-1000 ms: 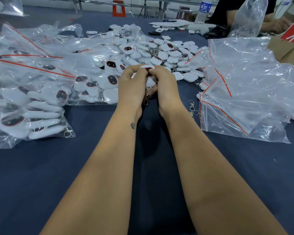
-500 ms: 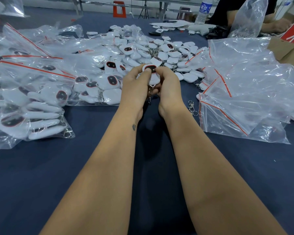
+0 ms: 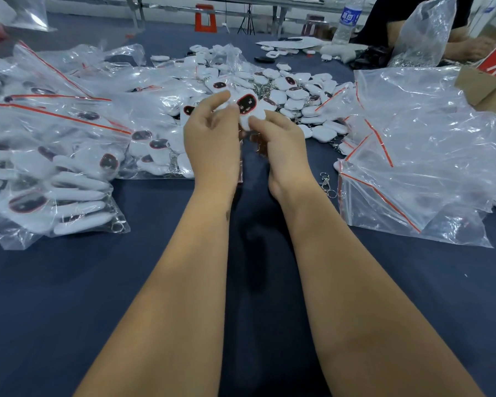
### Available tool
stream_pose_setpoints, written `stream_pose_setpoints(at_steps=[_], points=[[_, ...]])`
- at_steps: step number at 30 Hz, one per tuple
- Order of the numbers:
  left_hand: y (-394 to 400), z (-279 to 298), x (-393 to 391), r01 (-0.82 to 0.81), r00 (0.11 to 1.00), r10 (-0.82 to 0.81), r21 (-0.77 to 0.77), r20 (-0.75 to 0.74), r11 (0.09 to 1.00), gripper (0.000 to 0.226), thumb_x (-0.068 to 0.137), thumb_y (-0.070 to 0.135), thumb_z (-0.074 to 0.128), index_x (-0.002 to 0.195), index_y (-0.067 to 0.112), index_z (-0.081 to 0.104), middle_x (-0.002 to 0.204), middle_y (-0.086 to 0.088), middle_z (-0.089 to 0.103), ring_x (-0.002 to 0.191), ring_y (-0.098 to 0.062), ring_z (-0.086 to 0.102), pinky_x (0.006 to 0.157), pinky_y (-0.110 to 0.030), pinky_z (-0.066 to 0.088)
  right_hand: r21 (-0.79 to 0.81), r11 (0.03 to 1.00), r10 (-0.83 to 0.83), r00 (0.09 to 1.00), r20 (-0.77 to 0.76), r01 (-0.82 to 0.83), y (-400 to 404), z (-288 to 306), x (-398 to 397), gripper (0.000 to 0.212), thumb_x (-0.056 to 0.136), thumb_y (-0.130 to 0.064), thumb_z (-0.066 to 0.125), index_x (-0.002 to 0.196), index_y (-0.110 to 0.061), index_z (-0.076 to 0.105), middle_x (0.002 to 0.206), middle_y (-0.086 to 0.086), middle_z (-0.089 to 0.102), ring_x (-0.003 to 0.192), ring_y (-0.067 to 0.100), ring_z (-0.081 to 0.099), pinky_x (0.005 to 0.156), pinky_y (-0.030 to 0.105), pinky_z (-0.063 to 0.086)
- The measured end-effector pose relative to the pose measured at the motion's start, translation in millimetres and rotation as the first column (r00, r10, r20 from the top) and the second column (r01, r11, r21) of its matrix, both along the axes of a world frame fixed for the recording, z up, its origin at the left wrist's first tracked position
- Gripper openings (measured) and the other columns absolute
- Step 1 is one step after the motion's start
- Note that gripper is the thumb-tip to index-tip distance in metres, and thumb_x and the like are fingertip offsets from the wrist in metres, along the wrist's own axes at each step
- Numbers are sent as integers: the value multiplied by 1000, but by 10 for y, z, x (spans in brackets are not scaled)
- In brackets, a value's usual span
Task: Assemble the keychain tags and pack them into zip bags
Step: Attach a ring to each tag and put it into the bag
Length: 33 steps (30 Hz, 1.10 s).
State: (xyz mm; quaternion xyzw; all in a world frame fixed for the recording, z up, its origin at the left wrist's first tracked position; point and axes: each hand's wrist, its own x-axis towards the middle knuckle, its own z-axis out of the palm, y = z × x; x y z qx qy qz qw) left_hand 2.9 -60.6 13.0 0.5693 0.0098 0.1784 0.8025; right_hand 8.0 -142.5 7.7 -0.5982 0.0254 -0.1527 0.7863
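- both hands meet over the dark blue table cloth (image 3: 69, 296): the left hand (image 3: 212, 141) pinches the upper left edge of a white keychain tag (image 3: 248, 110) with thumb and forefinger, and the right hand (image 3: 281, 138) pinches its lower right edge; the tag's dark, red-rimmed face points up at the camera.
- something metallic hangs under the tag between the palms, probably its clasp; whether it is fully hooked on i cannot tell, so i judge this tag to be at the end of assembly or under a last check.
- done so far, judging by the table: several filled zip bags (image 3: 60, 196) lie at the left, stuffed with white tags and key rings, their red seal strips (image 3: 55, 114) running across them.
- left to do: a loose heap of tags (image 3: 295, 93) lies just beyond the hands, some with chains showing, none bagged; a spare metal clasp (image 3: 327, 184) lies on the cloth near the right wrist.
- a pile of empty zip bags (image 3: 418, 156) sits at the right, flat and clear, with nothing visible inside them, which suggests plenty of packing is ahead.
- overall i would put the job somewhere in the middle, not close to finished.
- far off: a water bottle (image 3: 347, 21), a cardboard box (image 3: 487, 87) at the right edge, and another person's arm (image 3: 467, 47) behind a clear bag.
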Motion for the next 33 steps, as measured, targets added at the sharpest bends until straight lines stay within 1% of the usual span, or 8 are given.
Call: stream_pose_setpoints(at_steps=[6,13,15,18,22,28,30,33], points=[[156,-22,-3,-352,934,344,423,98,835,20,84,15,51,91,31,60,75,14,62,70,2,59,63,-21,47,-19,982,-191,979,-65,190,-37,-19,13,14,89,-3,65,102,-5,65,71,-5,63,61,2,55,59,13,44],[128,-138,30,-106,984,168,946,56,305,43,85,29,62,127,20,52,114,-7,62,115,-30,45,80,-41,43,192,968,-147,984,-98,163,-23,6,7,20,88,10,55,88,-9,51,78,8,59,57,11,60,62,20,57],[141,-140,38,-123,980,188,929,59,350,44,84,18,61,127,21,53,114,-6,63,111,-28,51,78,-39,45,253,959,-111,991,-79,128,-19,12,4,20,88,13,52,89,-6,50,79,11,58,58,13,62,73,27,61],[152,-110,22,-180,976,208,761,61,623,36,82,12,58,117,22,58,104,1,64,89,-14,59,70,-27,47,317,947,-43,997,-58,59,2,25,-13,20,89,16,51,90,-4,48,77,13,59,69,23,67,85,35,59],[122,-33,-15,-220,974,212,513,74,830,30,78,10,59,102,27,60,88,13,62,67,6,55,59,-12,41,96,995,-24,997,-73,31,43,-8,-17,14,88,7,63,89,-3,55,74,10,63,70,22,62,72,32,58],[76,31,-60,-250,967,220,323,127,913,25,79,5,63,91,27,59,86,13,63,66,10,57,61,-8,43,-648,760,-115,991,-62,47,90,-71,14,47,96,-22,56,49,-25,63,76,10,50,85,29,41,79,38,40],[78,46,-68,-237,970,209,301,122,924,22,81,7,65,90,27,60,88,12,66,66,6,60,63,-9,46,-670,742,-96,985,-142,-25,118,-27,-9,56,102,-33,45,47,-34,60,91,4,52,96,22,44,96,39,42],[68,43,-73,-144,989,132,265,63,953,15,83,15,62,95,24,66,93,4,71,78,-9,68,74,-27,57,-452,870,87,964,-250,-196,105,2,-69,56,104,-49,27,90,-23,74,91,4,73,95,17,67,97,34,47]])
